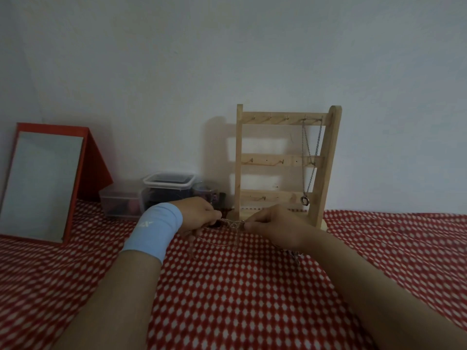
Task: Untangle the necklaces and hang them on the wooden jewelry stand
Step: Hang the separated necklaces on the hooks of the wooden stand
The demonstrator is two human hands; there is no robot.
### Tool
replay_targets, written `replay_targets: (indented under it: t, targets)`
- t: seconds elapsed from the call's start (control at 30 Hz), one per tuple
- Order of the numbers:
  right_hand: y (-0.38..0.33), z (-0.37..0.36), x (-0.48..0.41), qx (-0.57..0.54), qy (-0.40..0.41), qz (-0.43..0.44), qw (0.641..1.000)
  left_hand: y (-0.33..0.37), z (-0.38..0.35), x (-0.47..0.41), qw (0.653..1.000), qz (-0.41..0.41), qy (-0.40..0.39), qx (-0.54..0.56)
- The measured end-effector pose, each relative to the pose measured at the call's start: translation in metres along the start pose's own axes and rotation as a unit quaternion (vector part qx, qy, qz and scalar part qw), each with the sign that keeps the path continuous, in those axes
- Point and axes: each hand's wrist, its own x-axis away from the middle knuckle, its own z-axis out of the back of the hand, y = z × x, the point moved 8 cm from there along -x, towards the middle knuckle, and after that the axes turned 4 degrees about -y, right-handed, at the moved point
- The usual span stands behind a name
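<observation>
Two hands meet at centre frame: left hand (199, 213) and right hand (273, 226) each pinch the tangled chains (233, 224), and I can't tell how many chains. One necklace (309, 157) hangs on the single wooden stand (328, 160), right of centre. Two clear boxes (121, 203) and one mirror (43, 183) sit left.

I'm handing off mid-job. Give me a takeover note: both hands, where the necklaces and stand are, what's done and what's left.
Left hand: pinches one side of the tangled chains.
Right hand: pinches the other side, with the knot stretched between the two hands.
Position: the tangle is held low, just in front of the wooden jewelry stand. Loose loops trail onto the red patterned cloth.
Done: one necklace with a ring pendant hangs from the right end of the stand's top rail.
Left: work the knot apart, then hang each freed chain on an empty hook. I can't tell how many chains are in the tangle.
</observation>
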Motion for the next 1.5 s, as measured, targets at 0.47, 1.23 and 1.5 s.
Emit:
replay_targets:
  t: [0.47,1.23,1.5]
  targets:
    - [0.000,0.005,0.005,-0.115,0.042,-0.028,0.992,0.022,-0.015,-0.005,0.997,-0.071,-0.031,-0.014]
    - [0.002,0.009,0.012,-0.136,0.040,-0.058,0.988,0.021,-0.033,-0.007,0.942,-0.073,-0.056,0.324]
    - [0.023,0.010,0.007,-0.169,0.050,-0.110,0.978,0.016,-0.002,-0.006,0.958,-0.130,0.055,0.248]
